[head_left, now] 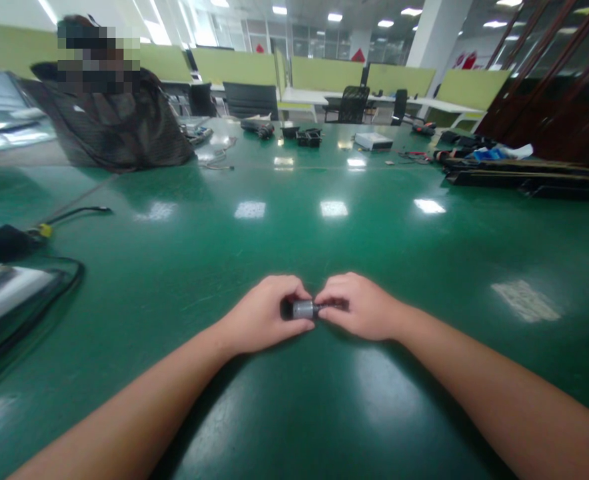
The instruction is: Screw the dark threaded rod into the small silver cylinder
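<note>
A small grey metallic cylinder (303, 309) with a dark left end lies sideways low over the green table. My left hand (264, 313) is closed around it, with the fingers on the far side and the thumb on the near side. From the right, my right hand (359, 307) pinches a thin dark stem (316, 309) at the cylinder's right end. Part of that stem is hidden by the fingers. Whether stem and cylinder are one piece I cannot tell.
The green table (214, 260) carries a black cable (77, 267) and devices at left. A dark mesh bag (124, 133) stands back left. Farther back are small black parts (307, 137), a silver box (373, 141) and long black strips (524, 177) at right.
</note>
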{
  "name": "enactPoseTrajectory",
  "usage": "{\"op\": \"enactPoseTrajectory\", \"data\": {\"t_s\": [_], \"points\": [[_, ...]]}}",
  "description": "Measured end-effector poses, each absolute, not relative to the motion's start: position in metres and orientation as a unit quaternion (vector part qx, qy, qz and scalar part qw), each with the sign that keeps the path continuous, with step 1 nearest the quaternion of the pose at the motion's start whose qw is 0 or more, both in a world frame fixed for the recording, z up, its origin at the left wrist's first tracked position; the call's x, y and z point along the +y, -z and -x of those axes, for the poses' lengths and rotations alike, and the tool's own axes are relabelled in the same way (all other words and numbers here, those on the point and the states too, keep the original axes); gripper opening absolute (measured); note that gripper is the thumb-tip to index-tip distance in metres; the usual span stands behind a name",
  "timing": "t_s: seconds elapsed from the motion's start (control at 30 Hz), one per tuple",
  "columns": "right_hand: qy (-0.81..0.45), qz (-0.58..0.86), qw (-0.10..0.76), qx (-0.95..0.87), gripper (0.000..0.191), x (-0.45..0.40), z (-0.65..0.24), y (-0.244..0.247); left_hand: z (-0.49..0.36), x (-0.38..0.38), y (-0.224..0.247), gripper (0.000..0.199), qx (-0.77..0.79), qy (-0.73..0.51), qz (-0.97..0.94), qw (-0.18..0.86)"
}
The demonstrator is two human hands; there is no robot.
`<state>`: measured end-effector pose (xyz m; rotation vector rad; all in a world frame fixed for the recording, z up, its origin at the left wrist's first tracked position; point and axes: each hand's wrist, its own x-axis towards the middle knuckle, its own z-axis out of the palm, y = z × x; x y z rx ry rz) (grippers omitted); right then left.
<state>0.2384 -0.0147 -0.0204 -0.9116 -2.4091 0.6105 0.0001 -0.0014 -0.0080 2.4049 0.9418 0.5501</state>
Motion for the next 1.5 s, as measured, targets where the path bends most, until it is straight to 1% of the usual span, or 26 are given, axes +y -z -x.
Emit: {"op": "enactPoseTrajectory", "data": {"t_s": [0.27, 0.77, 1.5], "points": [[-0.207, 0.337, 0.236, -0.888, 0.014, -0.0152, -0.2379, 0.0216, 0.0005, -0.0013, 0.0088, 0.023, 0.338, -0.207, -0.887, 0.237], [-0.191, 0.315, 0.270, -0.890, 0.011, -0.0149, -0.2385, 0.0226, -0.0003, -0.0015, 0.0068, 0.021, 0.336, -0.201, -0.885, 0.251], [-0.204, 0.340, 0.250, -0.883, 0.006, -0.0168, -0.2408, 0.0159, 0.0013, -0.0013, 0.0061, 0.023, 0.340, -0.190, -0.887, 0.249]]}}
